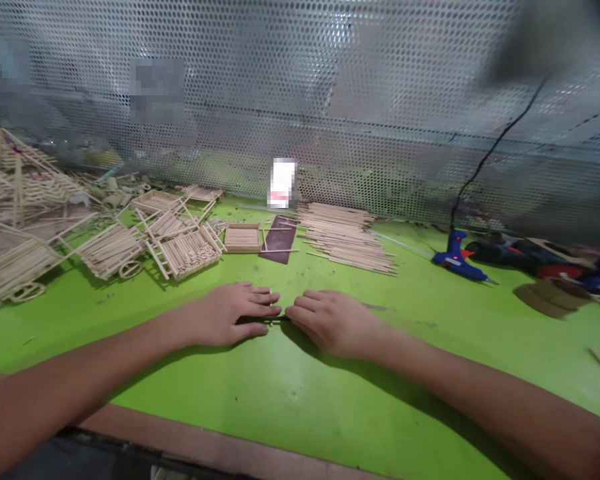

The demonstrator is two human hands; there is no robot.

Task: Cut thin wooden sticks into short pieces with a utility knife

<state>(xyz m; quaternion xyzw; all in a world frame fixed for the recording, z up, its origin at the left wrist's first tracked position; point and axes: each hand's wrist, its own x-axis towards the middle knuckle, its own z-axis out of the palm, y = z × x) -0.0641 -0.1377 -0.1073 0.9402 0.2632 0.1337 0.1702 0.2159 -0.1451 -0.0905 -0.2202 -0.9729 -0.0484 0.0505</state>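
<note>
My left hand (240,312) lies palm down on the green table, its fingers stretched out and slightly apart. Between my two hands runs a thin dark strip, perhaps a blade (279,319). Its far end disappears under the curled fingers of my right hand (333,321), which are closed on it. A small pale bit of stick (271,325) shows below the strip, beside my left fingertips; the rest of it is hidden. Just beyond my hands are a small stick-built tray (243,238), a dark brown rectangular sheet (279,240) and a pile of thin wooden sticks (347,237).
Several small stick-built carts (187,253) crowd the left, with a larger stick structure (17,173) behind. A blue glue gun (460,258) with a black cord lies at right, near a tape roll (550,298). Perforated metal mesh (240,80) closes off the back. The table's front edge (190,437) is near.
</note>
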